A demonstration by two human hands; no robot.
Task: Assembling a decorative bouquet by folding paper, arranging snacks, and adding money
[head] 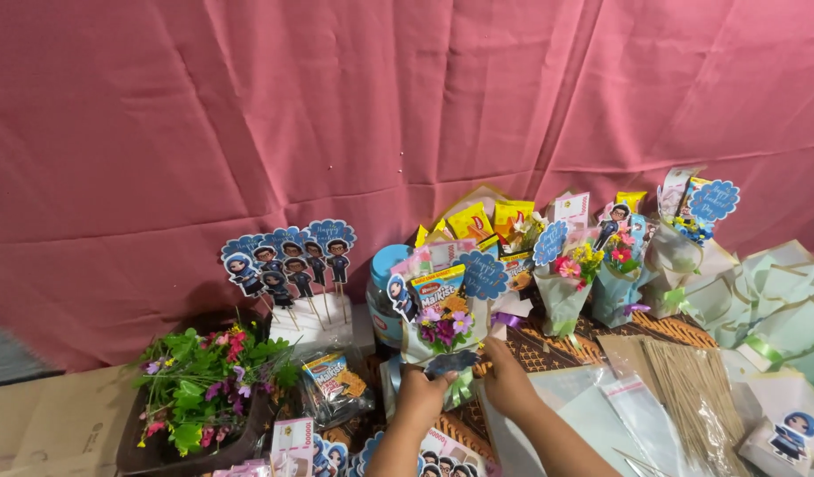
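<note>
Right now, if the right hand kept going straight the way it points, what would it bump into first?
The right hand points up and slightly left, away from the person. First in its line looks to be the small bouquet with purple and yellow flowers, right at its fingertips; behind that stands a blue tub. Depth is hard to judge from this view.

The small gift bouquet [442, 331] is standing upright at the middle of the table, its pale wrap flaring open toward the top. Purple, pink and yellow flowers are showing at its mouth. A blue snack packet and two blue scalloped paper toppers on sticks are rising above the blooms, one bearing a cartoon figure. A dark scalloped paper piece is lying across the lower wrap, with a pale green ribbon showing just beneath it.
</note>
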